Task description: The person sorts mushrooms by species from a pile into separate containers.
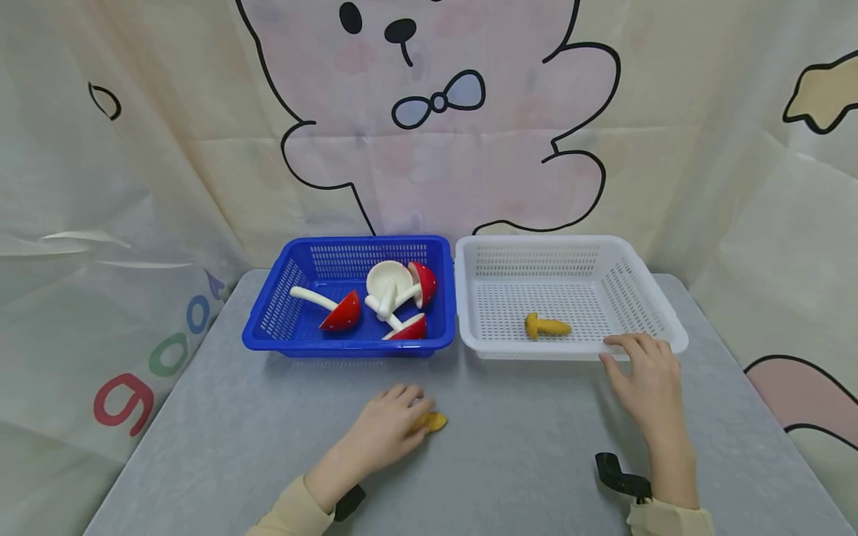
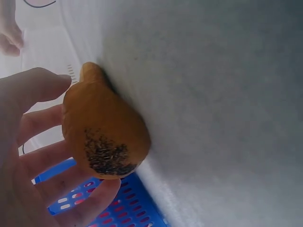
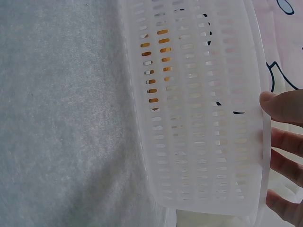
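My left hand (image 1: 382,429) is low over the grey table, its fingers curled round a mustard-yellow, pear-shaped toy (image 2: 106,123). That toy has a short stub at one end and dark specks at the other; its tip pokes out to the right of the fingers. At the near right of the white basket (image 1: 536,351), my right hand (image 1: 645,380) holds the rim, thumb on the outer side and fingers over the edge. Inside this basket lies a yellow toy mushroom (image 1: 547,326), also glimpsed through the slots in the right wrist view.
Left of the white basket, a blue basket (image 1: 268,316) holds several red-capped toy mushrooms (image 1: 342,311) with white stems. Both stand at the back of the table (image 1: 509,454), before a printed curtain (image 1: 429,171). Black curved pieces (image 1: 623,480) stick out beside the wrists.
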`<move>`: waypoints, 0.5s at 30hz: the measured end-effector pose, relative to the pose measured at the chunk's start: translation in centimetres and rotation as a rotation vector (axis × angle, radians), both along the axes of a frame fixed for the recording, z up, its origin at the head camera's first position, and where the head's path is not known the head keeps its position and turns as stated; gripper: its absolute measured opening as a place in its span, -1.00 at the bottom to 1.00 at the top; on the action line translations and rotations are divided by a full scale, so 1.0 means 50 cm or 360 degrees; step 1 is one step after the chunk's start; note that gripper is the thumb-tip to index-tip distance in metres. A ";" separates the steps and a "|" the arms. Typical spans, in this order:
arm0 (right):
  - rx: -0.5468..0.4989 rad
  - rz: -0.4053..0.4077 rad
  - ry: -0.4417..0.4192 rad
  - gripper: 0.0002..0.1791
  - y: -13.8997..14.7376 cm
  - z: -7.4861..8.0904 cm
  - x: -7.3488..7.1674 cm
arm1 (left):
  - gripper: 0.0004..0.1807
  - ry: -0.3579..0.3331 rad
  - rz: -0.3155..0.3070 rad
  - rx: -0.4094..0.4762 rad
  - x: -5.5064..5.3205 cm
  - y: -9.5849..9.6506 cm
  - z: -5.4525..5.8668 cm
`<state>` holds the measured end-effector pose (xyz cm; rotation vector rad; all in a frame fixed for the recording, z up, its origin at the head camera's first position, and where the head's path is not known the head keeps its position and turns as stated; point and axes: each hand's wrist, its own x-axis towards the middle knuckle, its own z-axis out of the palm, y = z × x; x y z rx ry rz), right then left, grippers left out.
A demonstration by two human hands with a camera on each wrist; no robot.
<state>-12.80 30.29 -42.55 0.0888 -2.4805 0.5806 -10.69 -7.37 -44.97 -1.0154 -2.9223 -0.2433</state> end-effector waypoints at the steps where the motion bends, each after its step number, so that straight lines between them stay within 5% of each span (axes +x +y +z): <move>1: -0.0003 -0.0002 -0.0003 -0.71 0.000 0.000 0.000 | -0.66 -0.0009 -0.0001 -0.0007 0.001 -0.001 -0.001; 15: -0.0024 -0.0012 -0.0026 -0.72 0.000 0.001 0.001 | -0.68 -0.0056 -0.0020 -0.0024 0.006 -0.007 -0.011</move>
